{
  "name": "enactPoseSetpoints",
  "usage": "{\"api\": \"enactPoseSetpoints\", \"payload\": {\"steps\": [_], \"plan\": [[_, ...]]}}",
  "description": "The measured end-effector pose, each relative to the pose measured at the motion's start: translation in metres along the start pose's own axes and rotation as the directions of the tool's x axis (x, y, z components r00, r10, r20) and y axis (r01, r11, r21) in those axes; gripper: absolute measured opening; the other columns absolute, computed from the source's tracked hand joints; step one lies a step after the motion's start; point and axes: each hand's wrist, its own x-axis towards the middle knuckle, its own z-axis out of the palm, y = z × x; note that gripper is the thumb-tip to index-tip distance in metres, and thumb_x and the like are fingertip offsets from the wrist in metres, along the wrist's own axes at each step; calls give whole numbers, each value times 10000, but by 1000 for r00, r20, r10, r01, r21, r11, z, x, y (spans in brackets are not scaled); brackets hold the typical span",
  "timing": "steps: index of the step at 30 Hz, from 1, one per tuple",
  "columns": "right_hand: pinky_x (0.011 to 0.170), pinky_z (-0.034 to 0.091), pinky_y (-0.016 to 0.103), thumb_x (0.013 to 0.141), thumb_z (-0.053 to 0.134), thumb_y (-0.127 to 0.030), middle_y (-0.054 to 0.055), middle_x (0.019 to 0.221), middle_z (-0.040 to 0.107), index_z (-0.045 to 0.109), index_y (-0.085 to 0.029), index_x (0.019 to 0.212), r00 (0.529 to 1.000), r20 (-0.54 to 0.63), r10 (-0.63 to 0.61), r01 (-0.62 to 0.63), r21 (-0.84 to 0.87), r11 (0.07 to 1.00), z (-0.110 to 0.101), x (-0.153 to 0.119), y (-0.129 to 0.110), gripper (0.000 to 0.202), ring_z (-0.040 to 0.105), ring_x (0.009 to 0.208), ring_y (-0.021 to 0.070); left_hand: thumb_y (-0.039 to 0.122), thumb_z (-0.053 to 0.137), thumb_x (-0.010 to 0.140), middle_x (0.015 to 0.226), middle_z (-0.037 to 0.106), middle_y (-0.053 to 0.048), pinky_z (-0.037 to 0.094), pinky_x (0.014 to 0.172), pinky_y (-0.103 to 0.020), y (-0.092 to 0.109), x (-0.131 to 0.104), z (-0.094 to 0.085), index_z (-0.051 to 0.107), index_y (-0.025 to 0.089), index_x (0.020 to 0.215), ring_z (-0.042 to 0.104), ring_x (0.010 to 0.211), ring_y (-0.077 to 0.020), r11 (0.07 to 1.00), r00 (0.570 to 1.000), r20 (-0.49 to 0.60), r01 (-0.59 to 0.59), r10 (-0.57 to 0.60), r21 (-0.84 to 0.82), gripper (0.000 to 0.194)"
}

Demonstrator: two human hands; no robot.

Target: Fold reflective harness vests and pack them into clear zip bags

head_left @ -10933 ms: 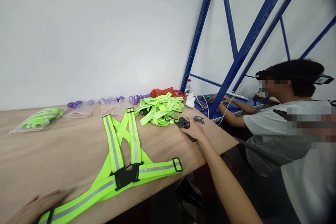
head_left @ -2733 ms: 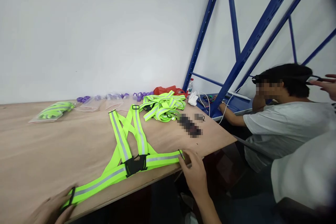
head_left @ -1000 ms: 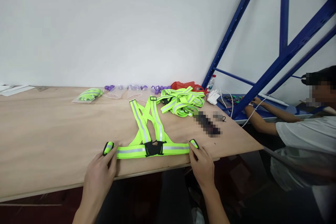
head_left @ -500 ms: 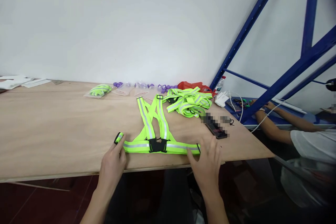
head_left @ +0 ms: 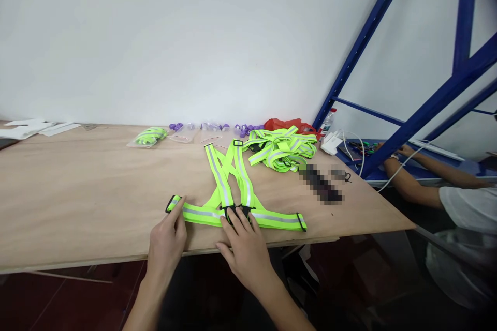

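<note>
A neon-green reflective vest [head_left: 202,213] made of straps with silver stripes lies near the table's front edge. Its two shoulder straps cross and point away from me, and the waist strap runs left to right. My left hand [head_left: 166,240] has its thumb and forefinger closed on the left part of the waist strap, beside a black slider [head_left: 169,204]. Flat over the black centre buckle [head_left: 244,211] lies my right hand [head_left: 248,256], fingers stretched and thumb apart, hiding much of the buckle. Another black slider [head_left: 301,222] sits at the strap's right end.
Behind the vest lies a heap of similar green straps [head_left: 285,152], with a red bag [head_left: 291,125] beyond. A bagged green bundle [head_left: 149,136] and purple pieces [head_left: 248,129] stand along the wall. A blurred dark object [head_left: 320,183] lies right. Blue rack beams [head_left: 365,36] and a co-worker's arm [head_left: 411,186] are further right.
My right hand has moved left from the waist strap's right end onto the centre buckle. My left hand stays at the left part of the strap. The view has shifted slightly.
</note>
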Motion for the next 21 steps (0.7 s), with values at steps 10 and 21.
{"api": "enactPoseSetpoints", "payload": {"steps": [10,21], "plan": [[1156,329,545,993,472,-509,45,1535,480,522,-283,1441,999,-25,-21,20,-37,999,5,-2,0,504,409,1423,309,260,441,888,847,762,-38,423,519,-214,24,9,-2,746,189,1153,515,472,-106,985,986,-123,90,-109,-147,410],[1159,306,578,995,463,-512,90,1557,446,489,-292,1465,999,-12,-33,32,-64,997,4,-4,-4,520,347,1457,334,270,441,911,555,602,40,404,490,-208,21,2,-1,720,190,1199,428,397,-99,989,985,-131,98,-112,-111,409]]}}
